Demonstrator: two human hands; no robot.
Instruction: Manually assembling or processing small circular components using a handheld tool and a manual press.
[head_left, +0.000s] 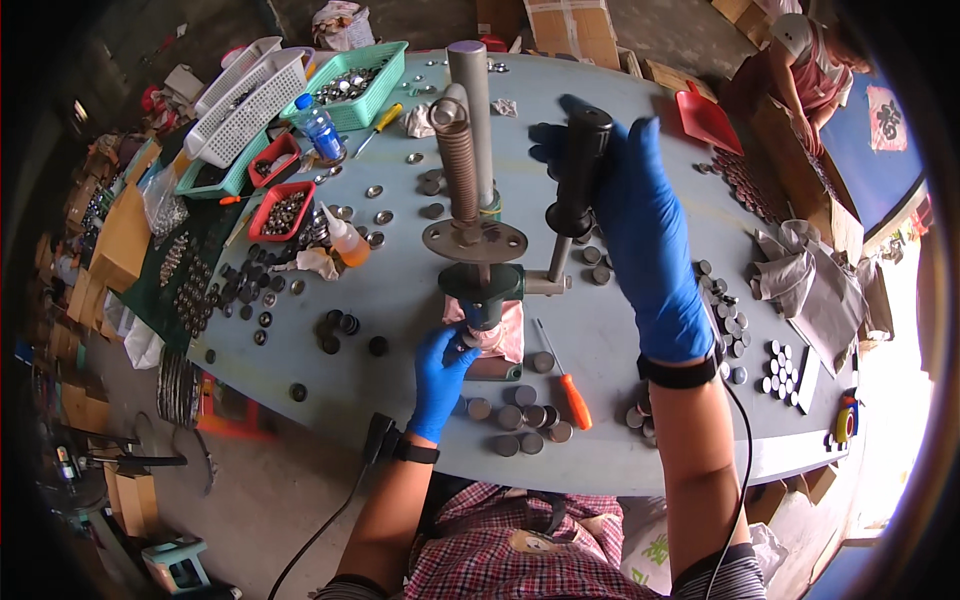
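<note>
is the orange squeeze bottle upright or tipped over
Upright: the orange squeeze bottle stands on its base on the table, nozzle pointing up.

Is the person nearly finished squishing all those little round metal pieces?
Hard to say. Done-looking: round pieces lie grouped by the table's near edge. In hand: the right hand grips the black lever handle of the press, and the left hand is at its base. Left: many loose pieces are scattered, with more in the red tray and green basket.
</note>
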